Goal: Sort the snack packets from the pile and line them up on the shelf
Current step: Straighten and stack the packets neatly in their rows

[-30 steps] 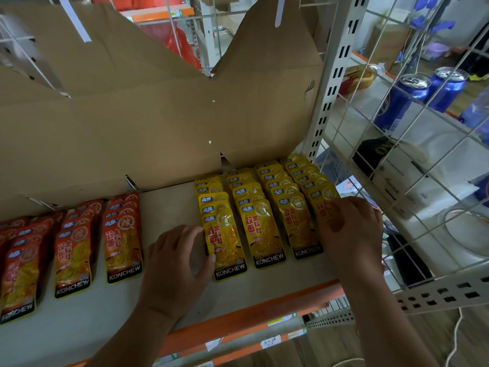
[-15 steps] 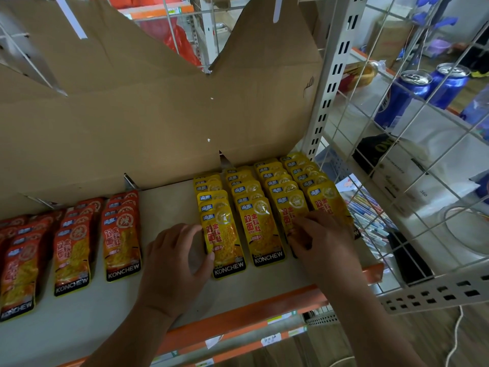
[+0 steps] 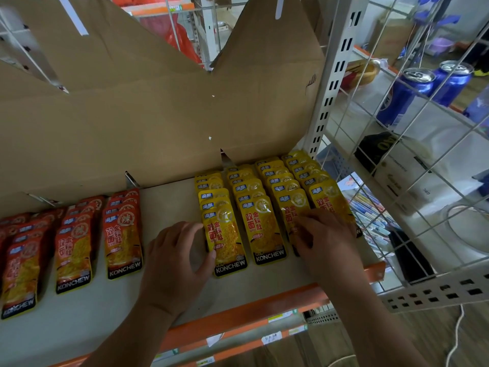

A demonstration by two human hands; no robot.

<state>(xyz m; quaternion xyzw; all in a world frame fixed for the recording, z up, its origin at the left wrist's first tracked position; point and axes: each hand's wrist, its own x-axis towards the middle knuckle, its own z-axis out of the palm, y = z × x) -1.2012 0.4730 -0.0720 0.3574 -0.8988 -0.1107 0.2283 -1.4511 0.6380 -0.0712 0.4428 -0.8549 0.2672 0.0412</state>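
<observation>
Yellow packets (image 3: 264,229) marked KONCHEW, four overlapping rows at the right end of the shelf (image 3: 166,200); orange-red packets (image 3: 123,242), same mark, in rows toward its left end. Left hand (image 3: 177,260) palm down on the shelf between them, fingers relaxed, thumb touching the front packet of the first yellow row. Right hand (image 3: 325,239) lies over the front packet of the third yellow row, bent fingertips on it; whether it grips cannot be told.

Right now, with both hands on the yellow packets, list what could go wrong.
1. The right hand rests on the third yellow row; a sideways push may fan its overlapped packets out of line.
2. The rightmost yellow row lies at the right edge of the shelf; a nudge could tip packets off.
</observation>
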